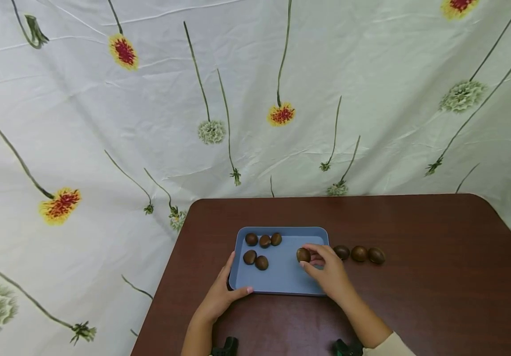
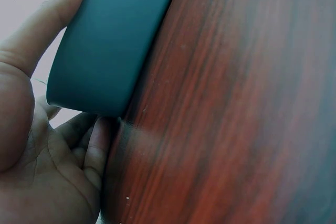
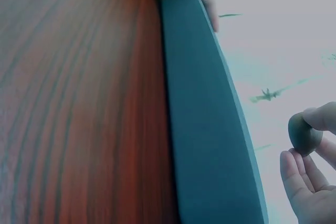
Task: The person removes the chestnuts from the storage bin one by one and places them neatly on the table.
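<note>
A shallow blue-grey tray [image 1: 279, 281] lies on the table, with several brown chestnuts [image 1: 262, 262] grouped in its left half. My left hand [image 1: 219, 295] grips the tray's near left corner, thumb at the front rim and fingers along the left side. In the left wrist view, fingertips of that hand curl in beneath the corner. Over the tray's right part, my right hand [image 1: 330, 273] pinches one chestnut [image 3: 303, 135] between thumb and fingers. Three more chestnuts [image 1: 359, 254] sit in a row on the table to the tray's right, the nearest partly behind the right hand.
The dark red-brown wooden table [image 1: 438, 287] has rounded far corners. Behind and to its left hangs a white cloth [image 1: 157, 109] printed with flowers. Dark straps or devices [image 1: 225, 346] show by both wrists at the bottom of the head view.
</note>
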`<state>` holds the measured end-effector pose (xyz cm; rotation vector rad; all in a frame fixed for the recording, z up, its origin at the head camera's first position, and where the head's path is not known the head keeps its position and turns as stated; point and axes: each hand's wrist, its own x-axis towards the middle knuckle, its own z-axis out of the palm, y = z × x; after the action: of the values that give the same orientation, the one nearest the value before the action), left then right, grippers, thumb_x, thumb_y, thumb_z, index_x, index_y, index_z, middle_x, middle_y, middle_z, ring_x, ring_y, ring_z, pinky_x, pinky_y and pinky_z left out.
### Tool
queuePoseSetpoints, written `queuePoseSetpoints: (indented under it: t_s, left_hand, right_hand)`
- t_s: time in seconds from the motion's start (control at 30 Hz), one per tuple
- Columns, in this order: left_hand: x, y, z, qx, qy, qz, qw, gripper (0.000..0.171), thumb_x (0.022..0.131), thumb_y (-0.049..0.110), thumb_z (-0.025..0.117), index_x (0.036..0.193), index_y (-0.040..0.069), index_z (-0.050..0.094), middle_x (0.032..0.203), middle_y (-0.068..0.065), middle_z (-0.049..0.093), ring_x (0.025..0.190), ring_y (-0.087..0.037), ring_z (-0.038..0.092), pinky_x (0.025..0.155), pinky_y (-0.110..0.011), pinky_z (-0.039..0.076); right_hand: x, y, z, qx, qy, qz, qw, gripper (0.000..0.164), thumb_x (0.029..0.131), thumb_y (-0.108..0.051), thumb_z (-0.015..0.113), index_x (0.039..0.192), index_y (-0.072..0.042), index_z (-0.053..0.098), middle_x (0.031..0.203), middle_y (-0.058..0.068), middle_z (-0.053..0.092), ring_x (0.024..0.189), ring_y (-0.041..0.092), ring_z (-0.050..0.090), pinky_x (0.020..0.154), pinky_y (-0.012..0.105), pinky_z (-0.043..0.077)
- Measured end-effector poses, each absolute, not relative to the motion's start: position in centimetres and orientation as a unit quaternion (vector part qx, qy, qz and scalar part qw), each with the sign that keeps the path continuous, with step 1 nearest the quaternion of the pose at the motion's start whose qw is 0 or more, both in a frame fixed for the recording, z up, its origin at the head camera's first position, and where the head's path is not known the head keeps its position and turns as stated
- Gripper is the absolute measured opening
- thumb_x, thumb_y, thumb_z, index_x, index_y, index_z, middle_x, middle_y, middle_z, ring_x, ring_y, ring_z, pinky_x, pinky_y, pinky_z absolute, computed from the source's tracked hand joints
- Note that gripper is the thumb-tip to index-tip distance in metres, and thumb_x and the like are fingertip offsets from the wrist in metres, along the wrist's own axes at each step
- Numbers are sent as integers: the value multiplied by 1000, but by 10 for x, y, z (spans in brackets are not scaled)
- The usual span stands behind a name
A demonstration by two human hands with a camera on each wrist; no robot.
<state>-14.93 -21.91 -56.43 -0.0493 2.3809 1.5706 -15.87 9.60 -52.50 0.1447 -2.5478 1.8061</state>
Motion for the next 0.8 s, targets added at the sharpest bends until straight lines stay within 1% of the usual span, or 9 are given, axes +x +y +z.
queuePoseSetpoints:
  t_s: [0.1, 0.27, 0.43, 0.53, 0.67, 0.73, 0.8]
  left_hand:
    - [-149, -219, -564, -17, 824, 547, 144, 114, 80, 33, 88, 164, 35, 11, 169, -11, 16, 150, -39, 29, 113, -66, 27]
    - [-149, -219, -563, -17, 828, 542, 143, 114, 79, 35, 88, 163, 37, 11, 169, -11, 16, 149, -39, 29, 112, -67, 28]
    - [-148, -219, -562, -19, 829, 540, 146, 114, 79, 35, 88, 163, 37, 10, 169, -12, 16, 149, -40, 29, 111, -67, 29]
    - [-147, -219, -561, -19, 827, 542, 146, 114, 80, 35, 87, 164, 36, 10, 169, -12, 15, 150, -41, 28, 112, -67, 28]
    - [-146, -218, -561, -20, 826, 545, 146, 114, 80, 34, 88, 164, 36, 10, 169, -11, 15, 150, -41, 28, 112, -67, 28]
    - [-145, -218, -560, -21, 825, 546, 146, 114, 79, 34, 88, 164, 36, 11, 169, -11, 15, 150, -40, 29, 112, -67, 29]
    - [-144, -217, -560, -23, 825, 546, 145, 114, 79, 34, 88, 164, 36, 11, 169, -12, 16, 149, -40, 30, 112, -66, 29]
  right_hand:
    - [-156, 106, -522, 27, -814, 580, 0, 45, 89, -12, 78, 132, -10, 65, 118, 9, 60, 108, 22, 63, 92, 23, 54]
    - [-151, 124, -516, 0, -809, 588, 0, 44, 92, -16, 76, 134, -11, 64, 121, 11, 59, 111, 23, 62, 89, 14, 51]
    - [-147, 145, -514, -20, -819, 574, 10, 44, 95, -18, 73, 136, -10, 61, 124, 11, 57, 111, 22, 60, 87, 12, 49]
    - [-145, 159, -514, -40, -825, 563, 19, 44, 96, -21, 72, 137, -11, 60, 126, 11, 55, 108, 13, 59, 86, 10, 48]
    - [-141, 180, -512, -69, -830, 553, 26, 48, 98, -31, 69, 140, -11, 57, 131, 11, 54, 103, -2, 54, 85, 7, 46]
    - [-140, 190, -512, -84, -832, 547, 26, 51, 99, -37, 66, 142, -11, 55, 134, 10, 52, 101, -7, 51, 84, 5, 44]
    - [-138, 200, -513, -96, -834, 542, 27, 54, 99, -40, 64, 144, -12, 54, 137, 8, 50, 101, -9, 49, 84, 4, 42]
